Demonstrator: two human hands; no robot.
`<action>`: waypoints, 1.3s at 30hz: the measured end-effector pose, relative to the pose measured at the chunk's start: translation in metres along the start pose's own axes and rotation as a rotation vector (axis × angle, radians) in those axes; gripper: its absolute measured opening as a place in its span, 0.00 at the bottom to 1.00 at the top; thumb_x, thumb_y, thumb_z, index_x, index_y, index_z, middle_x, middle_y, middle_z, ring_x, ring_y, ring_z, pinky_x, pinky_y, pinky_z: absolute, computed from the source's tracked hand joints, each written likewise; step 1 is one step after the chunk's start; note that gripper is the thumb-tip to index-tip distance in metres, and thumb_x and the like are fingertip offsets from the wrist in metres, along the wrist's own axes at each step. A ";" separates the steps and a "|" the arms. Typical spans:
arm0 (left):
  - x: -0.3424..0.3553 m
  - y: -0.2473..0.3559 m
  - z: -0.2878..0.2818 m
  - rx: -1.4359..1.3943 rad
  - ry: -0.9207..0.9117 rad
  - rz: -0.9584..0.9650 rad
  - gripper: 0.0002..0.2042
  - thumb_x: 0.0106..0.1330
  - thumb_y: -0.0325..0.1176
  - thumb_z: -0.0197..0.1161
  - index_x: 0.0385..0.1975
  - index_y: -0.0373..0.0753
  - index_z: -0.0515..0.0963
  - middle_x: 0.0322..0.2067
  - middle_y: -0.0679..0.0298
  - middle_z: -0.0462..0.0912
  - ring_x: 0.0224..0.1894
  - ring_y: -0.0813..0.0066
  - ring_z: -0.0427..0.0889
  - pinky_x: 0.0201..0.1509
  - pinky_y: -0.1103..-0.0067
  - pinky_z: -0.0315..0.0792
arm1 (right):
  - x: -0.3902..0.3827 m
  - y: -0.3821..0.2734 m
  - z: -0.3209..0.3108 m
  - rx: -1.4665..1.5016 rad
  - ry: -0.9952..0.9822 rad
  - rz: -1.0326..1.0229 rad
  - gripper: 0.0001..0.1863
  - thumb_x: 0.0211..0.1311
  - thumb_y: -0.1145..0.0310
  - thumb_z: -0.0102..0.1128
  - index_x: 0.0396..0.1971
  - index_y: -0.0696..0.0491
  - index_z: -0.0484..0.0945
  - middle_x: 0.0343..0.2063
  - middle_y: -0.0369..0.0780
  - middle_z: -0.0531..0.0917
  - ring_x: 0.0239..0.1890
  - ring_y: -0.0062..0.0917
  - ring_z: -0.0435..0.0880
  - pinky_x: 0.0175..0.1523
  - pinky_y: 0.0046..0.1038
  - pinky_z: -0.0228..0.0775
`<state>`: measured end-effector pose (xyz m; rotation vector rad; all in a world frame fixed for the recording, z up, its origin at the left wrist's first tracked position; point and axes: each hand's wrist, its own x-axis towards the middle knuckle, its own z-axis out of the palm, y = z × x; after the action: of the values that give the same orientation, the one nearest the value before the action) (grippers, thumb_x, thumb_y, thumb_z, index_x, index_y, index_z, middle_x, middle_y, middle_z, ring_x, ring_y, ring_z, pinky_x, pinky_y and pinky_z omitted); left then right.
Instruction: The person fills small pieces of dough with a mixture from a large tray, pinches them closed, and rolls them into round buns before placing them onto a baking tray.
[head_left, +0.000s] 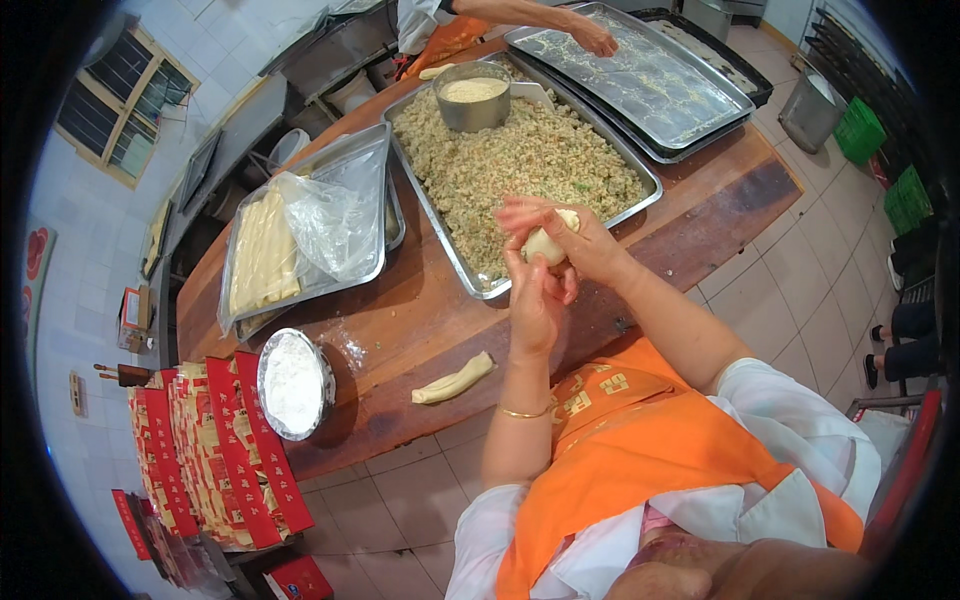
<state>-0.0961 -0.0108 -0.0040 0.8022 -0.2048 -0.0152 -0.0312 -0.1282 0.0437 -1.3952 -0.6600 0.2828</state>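
Note:
A pale round ball of dough [545,248] sits between my two hands, above the near edge of the filling tray. My left hand [537,305] cups it from below, fingers curled up against it. Over its top and right side my right hand [582,240] is closed round it. Part of the ball is hidden by my fingers. Just beyond lies a large metal tray [470,268] heaped with crumbly, greenish-tan filling [520,165]. A short twisted strip of dough [453,380] rests on the wooden table [390,335], left of my left forearm.
At left stands a tray of long dough strips [262,255] partly under clear plastic [335,225]. A bowl of white flour [295,385] is near red packaging [220,450]. A round metal container [473,97] sits in the filling. Another person's hand [592,36] is over a flour-dusted baking tray [650,75].

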 end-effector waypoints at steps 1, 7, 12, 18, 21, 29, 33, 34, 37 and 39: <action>-0.002 0.001 -0.001 0.085 0.048 -0.002 0.31 0.74 0.63 0.44 0.65 0.47 0.62 0.54 0.65 0.74 0.52 0.74 0.78 0.48 0.78 0.76 | -0.004 -0.014 0.007 0.102 0.019 0.059 0.29 0.71 0.41 0.48 0.47 0.52 0.85 0.52 0.42 0.84 0.64 0.36 0.75 0.76 0.44 0.43; 0.002 -0.002 0.014 0.086 0.272 0.021 0.23 0.76 0.56 0.47 0.61 0.47 0.62 0.46 0.66 0.74 0.36 0.80 0.74 0.35 0.81 0.71 | 0.003 -0.001 0.003 -0.278 -0.086 -0.229 0.37 0.67 0.32 0.44 0.49 0.52 0.84 0.59 0.43 0.79 0.66 0.38 0.72 0.76 0.45 0.42; -0.005 0.007 0.021 0.171 0.126 -0.018 0.25 0.74 0.60 0.46 0.58 0.46 0.64 0.45 0.67 0.73 0.36 0.81 0.73 0.35 0.81 0.70 | 0.001 0.005 -0.006 -0.028 -0.035 -0.117 0.27 0.72 0.46 0.49 0.48 0.54 0.84 0.59 0.42 0.79 0.70 0.39 0.66 0.74 0.46 0.48; -0.003 -0.002 -0.010 0.176 0.151 -0.012 0.23 0.75 0.58 0.48 0.59 0.48 0.62 0.40 0.70 0.74 0.31 0.84 0.72 0.30 0.85 0.65 | 0.003 -0.005 0.011 -0.193 -0.072 -0.280 0.29 0.73 0.44 0.47 0.42 0.55 0.86 0.54 0.43 0.83 0.69 0.39 0.68 0.75 0.45 0.47; -0.001 -0.005 0.031 0.207 0.331 0.119 0.24 0.75 0.59 0.46 0.58 0.46 0.64 0.35 0.72 0.74 0.29 0.87 0.70 0.28 0.88 0.62 | 0.005 0.005 -0.009 -0.174 -0.180 -0.122 0.31 0.72 0.40 0.44 0.48 0.52 0.85 0.57 0.45 0.80 0.72 0.41 0.61 0.75 0.46 0.46; -0.004 -0.004 0.005 0.161 0.192 -0.016 0.28 0.73 0.62 0.47 0.61 0.47 0.63 0.46 0.68 0.75 0.41 0.84 0.74 0.34 0.84 0.66 | 0.004 -0.001 0.015 -0.204 0.021 -0.377 0.28 0.73 0.43 0.45 0.41 0.52 0.86 0.45 0.42 0.87 0.65 0.37 0.74 0.75 0.44 0.45; -0.003 -0.011 0.011 0.284 0.196 0.098 0.29 0.74 0.63 0.43 0.57 0.43 0.65 0.39 0.70 0.74 0.32 0.88 0.70 0.28 0.88 0.61 | 0.003 0.006 -0.008 -0.175 -0.139 -0.203 0.29 0.73 0.43 0.44 0.45 0.51 0.86 0.53 0.41 0.83 0.71 0.35 0.65 0.76 0.45 0.43; -0.003 -0.010 0.019 0.307 0.213 0.110 0.31 0.72 0.66 0.42 0.60 0.44 0.64 0.44 0.68 0.75 0.36 0.86 0.72 0.32 0.86 0.63 | 0.003 0.008 -0.009 -0.127 -0.107 -0.175 0.28 0.73 0.43 0.44 0.44 0.50 0.86 0.53 0.41 0.84 0.70 0.35 0.66 0.76 0.46 0.42; -0.006 0.002 0.007 0.222 0.128 -0.035 0.32 0.72 0.63 0.46 0.65 0.45 0.61 0.53 0.65 0.73 0.46 0.81 0.75 0.42 0.82 0.70 | 0.004 0.005 0.011 -0.122 0.077 -0.317 0.27 0.74 0.44 0.43 0.40 0.51 0.86 0.48 0.41 0.86 0.68 0.35 0.70 0.76 0.46 0.39; -0.006 -0.002 -0.006 0.161 0.119 -0.087 0.29 0.73 0.60 0.49 0.64 0.45 0.61 0.53 0.65 0.72 0.47 0.80 0.75 0.44 0.82 0.72 | 0.004 -0.001 0.016 -0.192 0.068 -0.375 0.28 0.75 0.44 0.43 0.40 0.52 0.86 0.48 0.41 0.86 0.68 0.35 0.70 0.76 0.46 0.39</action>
<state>-0.1010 -0.0077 -0.0108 0.9693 -0.0590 -0.0338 -0.0375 -0.1135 0.0461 -1.4235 -0.8928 -0.1280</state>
